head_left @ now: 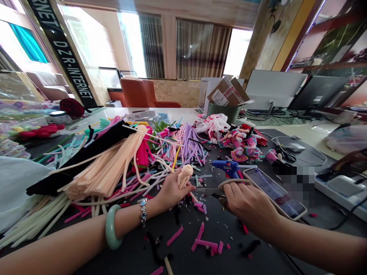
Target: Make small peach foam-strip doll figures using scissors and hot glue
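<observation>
My left hand (168,194), with a green bangle on its wrist, is closed around a small peach figure (185,175) of twisted pipe cleaners. The figure's rounded top points up above the fingers. In my right hand (249,202) is a pair of scissors (234,181), fingers around the handles. The thin blades reach left towards my left fingertips and the figure's lower end; whether they touch cannot be made out. A blue hot glue gun (226,165) lies just beyond my right hand. Beside that hand is a phone (275,193) with its screen lit.
A large bundle of peach pipe cleaners (106,168) lies at the left over other coloured stems. Purple stems (190,143) stand farther back. Finished-looking dolls (243,141) are heaped at the back right. A power strip (341,191) is at the right, and pink offcuts (206,243) litter the dark tabletop.
</observation>
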Demonstrator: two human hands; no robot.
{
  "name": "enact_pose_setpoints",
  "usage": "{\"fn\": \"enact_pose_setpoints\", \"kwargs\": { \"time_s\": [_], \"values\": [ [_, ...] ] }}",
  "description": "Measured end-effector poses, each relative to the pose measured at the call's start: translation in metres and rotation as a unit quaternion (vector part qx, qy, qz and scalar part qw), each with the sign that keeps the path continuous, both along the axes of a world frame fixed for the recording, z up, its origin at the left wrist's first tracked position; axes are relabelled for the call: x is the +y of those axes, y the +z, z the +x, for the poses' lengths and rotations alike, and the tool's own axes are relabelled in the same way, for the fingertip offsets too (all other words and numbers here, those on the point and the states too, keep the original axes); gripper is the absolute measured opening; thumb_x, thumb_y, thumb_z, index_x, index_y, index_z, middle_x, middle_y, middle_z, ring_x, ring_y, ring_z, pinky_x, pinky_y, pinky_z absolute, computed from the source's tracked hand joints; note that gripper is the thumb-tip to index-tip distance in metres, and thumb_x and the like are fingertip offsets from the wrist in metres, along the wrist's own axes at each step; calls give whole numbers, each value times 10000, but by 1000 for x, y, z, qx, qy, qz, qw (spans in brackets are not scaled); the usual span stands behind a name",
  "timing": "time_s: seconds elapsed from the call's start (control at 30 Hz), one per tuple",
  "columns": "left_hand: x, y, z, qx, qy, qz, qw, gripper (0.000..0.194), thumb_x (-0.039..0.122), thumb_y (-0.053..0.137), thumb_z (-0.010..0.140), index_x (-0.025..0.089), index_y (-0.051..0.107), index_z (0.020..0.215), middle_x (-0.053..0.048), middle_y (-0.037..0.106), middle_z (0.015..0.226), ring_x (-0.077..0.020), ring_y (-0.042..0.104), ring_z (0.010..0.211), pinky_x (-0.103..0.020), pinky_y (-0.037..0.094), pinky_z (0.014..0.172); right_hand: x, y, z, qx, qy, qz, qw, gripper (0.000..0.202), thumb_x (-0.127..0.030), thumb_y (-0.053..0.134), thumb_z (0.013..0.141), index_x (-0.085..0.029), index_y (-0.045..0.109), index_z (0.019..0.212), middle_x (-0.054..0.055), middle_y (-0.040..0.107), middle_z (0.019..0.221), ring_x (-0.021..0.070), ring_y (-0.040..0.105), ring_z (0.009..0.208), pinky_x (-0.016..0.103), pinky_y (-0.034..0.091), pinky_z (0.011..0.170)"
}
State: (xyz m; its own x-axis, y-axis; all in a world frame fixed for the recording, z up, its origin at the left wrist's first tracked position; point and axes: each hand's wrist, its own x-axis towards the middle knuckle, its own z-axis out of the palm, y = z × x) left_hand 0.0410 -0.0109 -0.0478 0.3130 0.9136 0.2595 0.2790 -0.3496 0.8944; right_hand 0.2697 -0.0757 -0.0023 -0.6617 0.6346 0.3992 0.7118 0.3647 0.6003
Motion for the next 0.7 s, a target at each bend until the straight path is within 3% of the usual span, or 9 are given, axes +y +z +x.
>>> {"fn": "enact_pose_setpoints", "kwargs": {
  "time_s": [0.2, 0.37, 0.7],
  "values": [
    [3, -2, 1, 16, 44, 13, 999, 254, 284, 682, 712, 152, 574, 899, -16, 678, 734, -172, 643, 670, -275, 509, 671, -14, 2, 9, -6, -41, 17, 999, 198, -31, 462, 802, -165, 547, 684, 38, 530, 572, 201, 511, 499, 317, 263, 511],
    [4, 1, 2, 34, 70, 32, 996, 277, 352, 690, 716, 166, 579, 888, -4, 675, 723, -184, 635, 674, -278, 485, 660, -30, 0, 14, -27, -88, 19, 996, 200, -26, 462, 773, -164, 545, 654, 61, 525, 574, 215, 517, 512, 319, 316, 499],
    [12, 13, 1, 65, 49, 74, 994, 217, 308, 608, 799, 180, 567, 970, -50, 729, 843, -219, 676, 798, -321, 495, 754, -56, -7, 12, -44, -103, 11, 994, 156, -37, 485, 693, -153, 559, 619, 90, 482, 559, 237, 497, 481, 342, 378, 454]
  ]
}}
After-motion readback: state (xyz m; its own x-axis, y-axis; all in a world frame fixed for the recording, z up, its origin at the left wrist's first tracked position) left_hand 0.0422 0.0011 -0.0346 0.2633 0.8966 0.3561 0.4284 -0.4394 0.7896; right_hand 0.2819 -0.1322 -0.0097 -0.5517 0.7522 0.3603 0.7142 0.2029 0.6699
